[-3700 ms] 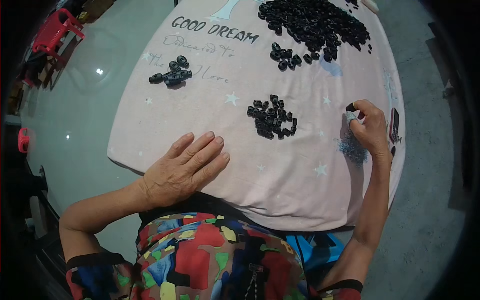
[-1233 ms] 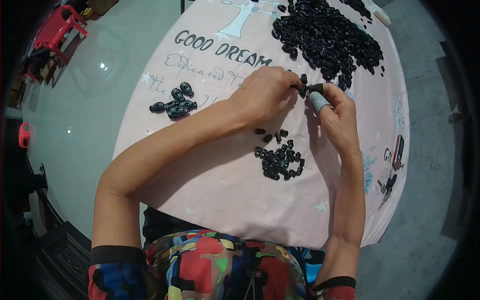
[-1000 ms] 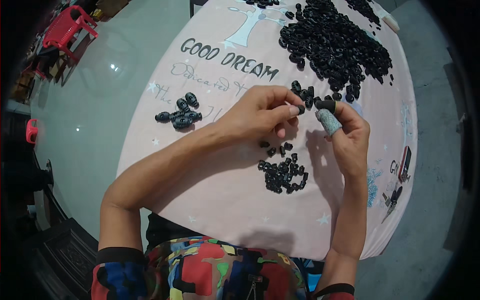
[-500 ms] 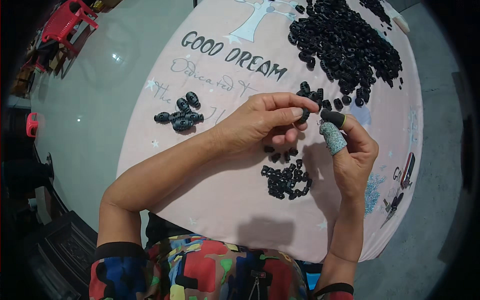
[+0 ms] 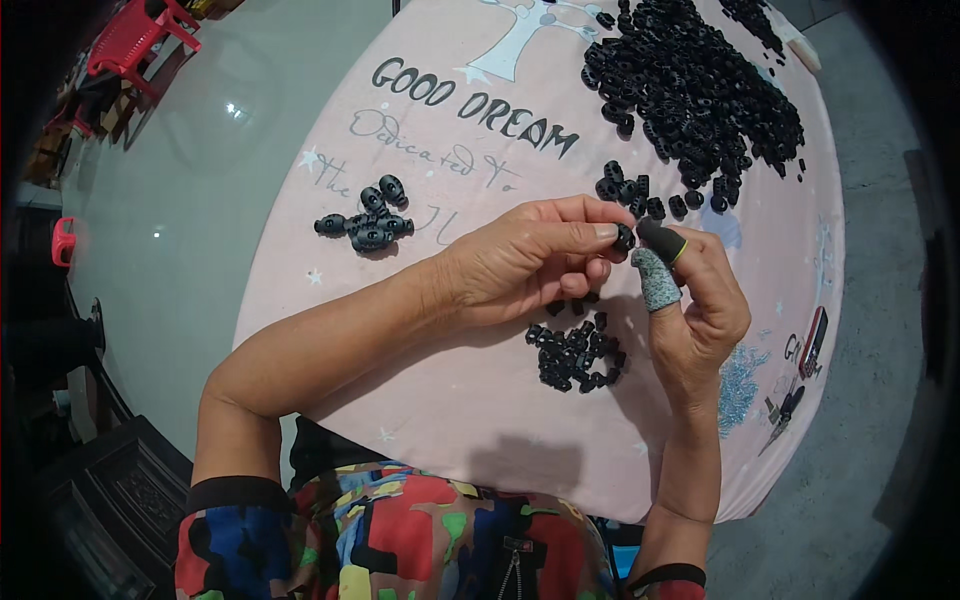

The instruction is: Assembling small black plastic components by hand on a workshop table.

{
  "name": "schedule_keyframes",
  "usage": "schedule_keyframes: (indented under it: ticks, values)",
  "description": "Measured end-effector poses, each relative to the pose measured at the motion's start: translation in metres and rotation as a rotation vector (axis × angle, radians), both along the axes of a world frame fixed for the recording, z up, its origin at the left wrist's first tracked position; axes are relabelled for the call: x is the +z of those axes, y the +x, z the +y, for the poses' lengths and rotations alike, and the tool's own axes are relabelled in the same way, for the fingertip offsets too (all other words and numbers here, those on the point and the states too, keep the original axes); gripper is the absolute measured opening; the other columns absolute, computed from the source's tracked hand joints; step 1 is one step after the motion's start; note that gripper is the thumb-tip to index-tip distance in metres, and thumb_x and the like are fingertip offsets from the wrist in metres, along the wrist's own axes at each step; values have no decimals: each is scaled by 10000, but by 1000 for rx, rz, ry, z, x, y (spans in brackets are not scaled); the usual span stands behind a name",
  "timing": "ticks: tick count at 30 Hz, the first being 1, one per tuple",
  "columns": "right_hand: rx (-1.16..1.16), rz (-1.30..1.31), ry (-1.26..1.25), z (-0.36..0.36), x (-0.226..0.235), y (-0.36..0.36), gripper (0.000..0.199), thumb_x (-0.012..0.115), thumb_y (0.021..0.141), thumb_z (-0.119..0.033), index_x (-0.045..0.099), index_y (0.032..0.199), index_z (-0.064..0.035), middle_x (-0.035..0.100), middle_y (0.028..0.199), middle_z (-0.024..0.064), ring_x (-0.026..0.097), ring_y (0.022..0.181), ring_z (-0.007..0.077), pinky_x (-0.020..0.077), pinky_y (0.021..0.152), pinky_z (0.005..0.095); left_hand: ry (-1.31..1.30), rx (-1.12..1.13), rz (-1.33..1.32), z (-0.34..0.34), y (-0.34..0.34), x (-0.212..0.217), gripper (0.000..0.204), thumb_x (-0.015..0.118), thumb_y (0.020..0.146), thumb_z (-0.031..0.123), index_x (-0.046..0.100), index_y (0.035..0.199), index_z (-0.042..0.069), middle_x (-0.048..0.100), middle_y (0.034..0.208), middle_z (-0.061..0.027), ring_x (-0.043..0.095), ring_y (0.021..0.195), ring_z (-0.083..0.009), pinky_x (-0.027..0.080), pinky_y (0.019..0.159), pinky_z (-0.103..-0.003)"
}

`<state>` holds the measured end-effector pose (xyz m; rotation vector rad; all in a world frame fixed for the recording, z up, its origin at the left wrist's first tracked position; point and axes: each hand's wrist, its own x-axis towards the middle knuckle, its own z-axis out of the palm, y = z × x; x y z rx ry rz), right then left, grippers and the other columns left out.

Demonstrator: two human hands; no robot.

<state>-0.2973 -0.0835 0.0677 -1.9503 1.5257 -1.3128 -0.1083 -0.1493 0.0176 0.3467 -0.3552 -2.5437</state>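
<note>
- Pinching a small, rounded black piece (image 5: 624,238), the left hand (image 5: 530,250) has it between thumb and forefinger, raised over the middle of the table; its other fingers curl beneath.
- The black piece is dark and seems ridged along its side; any marking on it is too small to make out.
- The right hand (image 5: 705,320) is just beside it, thumb and forefinger tips close together; whether they grip anything cannot be told.
- A speckled grey wrap (image 5: 657,280) sleeves that thumb, and a black finger cover (image 5: 662,242) with a yellow edge caps the forefinger.
- Near the hands are a cluster of small black parts (image 5: 575,355) below and a group of black barrel-shaped pieces (image 5: 635,190) above.
- Farther up spreads a large black heap (image 5: 690,90); to the left sit a few longer, oval black pieces (image 5: 368,225) with holes.
- All rest on a pale pink cloth (image 5: 400,425), printed with stars, a pale tree (image 5: 515,45), bold dark capitals (image 5: 475,105) and, below these, thin grey script (image 5: 430,150), part of it hidden.
- A red-and-dark handset-like object (image 5: 815,340) lies at the right edge, beside more dark lettering (image 5: 792,348).
</note>
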Motion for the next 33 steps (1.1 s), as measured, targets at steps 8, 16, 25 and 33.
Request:
schedule_keyframes:
  ticks: [8, 16, 25, 33]
  values:
    - [19, 228, -126, -3, -2, -2, 314, 756, 748, 63, 761, 1056, 7, 708, 967, 118, 640, 837, 241, 512, 736, 321, -33, -29, 47, 0, 1, -4, 294, 639, 1024, 96, 588, 1295, -5, 670, 1016, -55, 700, 890, -109, 612, 756, -194]
    - [75, 310, -138, -4, 3, 0, 318, 732, 745, 56, 750, 1060, 16, 698, 972, 124, 618, 833, 251, 501, 740, 331, -31, -20, 4, 0, 1, -7, 271, 634, 1023, 88, 585, 1270, -12, 690, 1028, -79, 717, 851, -110, 614, 709, -182]
    - [142, 282, 302, -4, 9, -9, 163, 769, 774, -15, 740, 934, 6, 673, 811, 108, 612, 747, 264, 484, 688, 362, -142, 50, -68, -20, 13, 4, 326, 658, 1011, 130, 582, 1291, -19, 696, 1047, -97, 678, 803, -79, 562, 651, -166]
    - [254, 534, 296, 4, 10, -1, 247, 671, 687, -6, 686, 932, -32, 633, 866, 117, 629, 841, 326, 519, 730, 431, -202, 39, -148, -16, 12, 4, 331, 664, 999, 113, 603, 1293, -25, 710, 1062, -109, 679, 837, -93, 542, 697, -186]
